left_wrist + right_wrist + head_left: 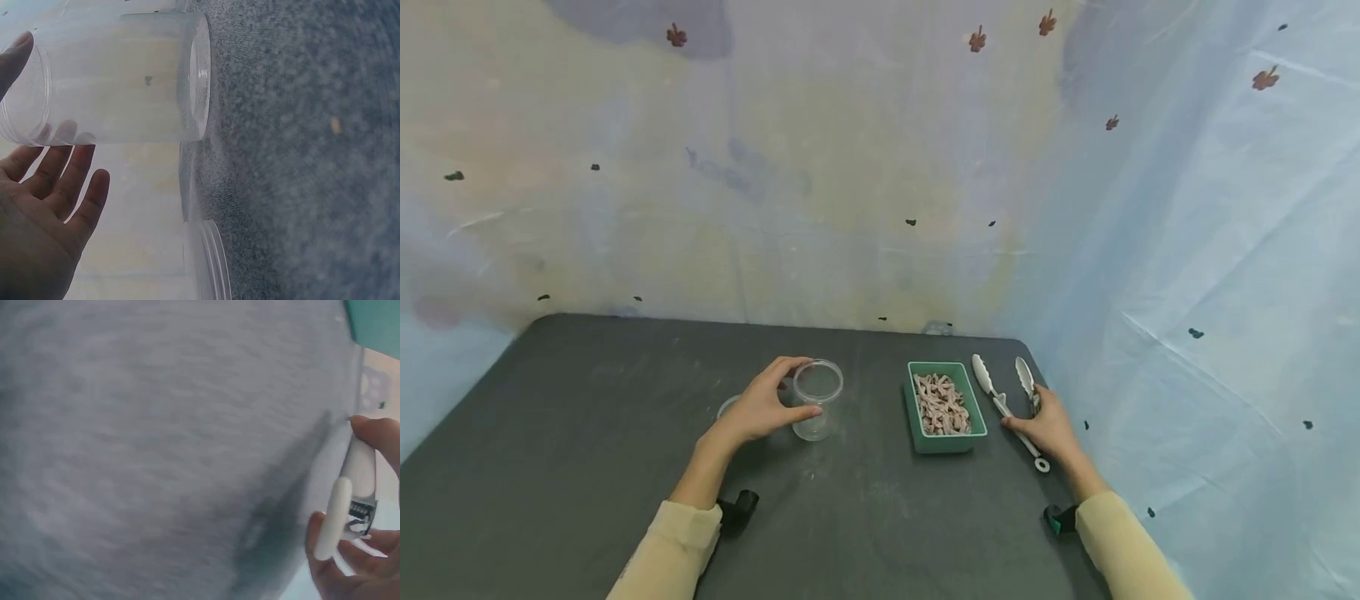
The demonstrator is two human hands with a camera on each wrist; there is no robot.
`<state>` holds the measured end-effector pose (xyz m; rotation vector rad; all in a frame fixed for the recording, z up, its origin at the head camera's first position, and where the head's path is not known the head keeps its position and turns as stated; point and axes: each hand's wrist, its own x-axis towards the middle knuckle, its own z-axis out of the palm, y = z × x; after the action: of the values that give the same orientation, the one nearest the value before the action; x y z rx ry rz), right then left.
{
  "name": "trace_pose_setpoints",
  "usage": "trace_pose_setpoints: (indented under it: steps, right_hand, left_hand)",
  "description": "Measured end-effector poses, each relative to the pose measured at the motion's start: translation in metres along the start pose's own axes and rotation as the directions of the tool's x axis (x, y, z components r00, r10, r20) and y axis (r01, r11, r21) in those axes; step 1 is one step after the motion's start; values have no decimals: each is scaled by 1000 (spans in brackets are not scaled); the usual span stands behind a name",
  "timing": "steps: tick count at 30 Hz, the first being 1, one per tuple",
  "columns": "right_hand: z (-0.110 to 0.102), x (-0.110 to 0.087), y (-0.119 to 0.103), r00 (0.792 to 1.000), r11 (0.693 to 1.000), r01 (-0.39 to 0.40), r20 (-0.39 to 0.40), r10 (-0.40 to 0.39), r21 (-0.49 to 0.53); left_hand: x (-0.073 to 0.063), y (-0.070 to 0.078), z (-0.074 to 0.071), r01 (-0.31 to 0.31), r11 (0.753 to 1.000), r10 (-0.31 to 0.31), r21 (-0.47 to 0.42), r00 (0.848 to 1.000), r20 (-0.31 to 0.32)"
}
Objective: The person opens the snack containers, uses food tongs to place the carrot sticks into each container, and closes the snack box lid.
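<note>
Left grip (758, 408) holds a clear jar (822, 398) well inside the table edge (700, 327), right grip (1051, 427) tongs (1002, 405) near it.

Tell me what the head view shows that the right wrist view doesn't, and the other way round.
Only the head view shows the left hand gripping a clear jar, the pale strips inside the green box, and the tips of the tongs.

Only the right wrist view shows, close enough to make out, a black-and-white printed patch on the tongs.

Both show the right hand holding the tongs, part of the green box, and the table.
</note>
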<state>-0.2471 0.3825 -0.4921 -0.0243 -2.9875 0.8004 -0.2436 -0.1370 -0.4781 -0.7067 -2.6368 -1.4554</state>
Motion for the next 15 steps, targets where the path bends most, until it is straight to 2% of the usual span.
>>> trace_pose_setpoints:
  steps: [6, 15]
  right_hand:
    - [-20, -4, -10, 992, 997, -72, 109, 68, 34]
    - [-29, -7, -6, 991, 999, -27, 129, 29, -19]
  left_hand:
    - [1, 3, 0, -9, 1000, 9, 4, 1000, 3]
    - [1, 5, 0, -16, 1000, 16, 13, 1000, -6]
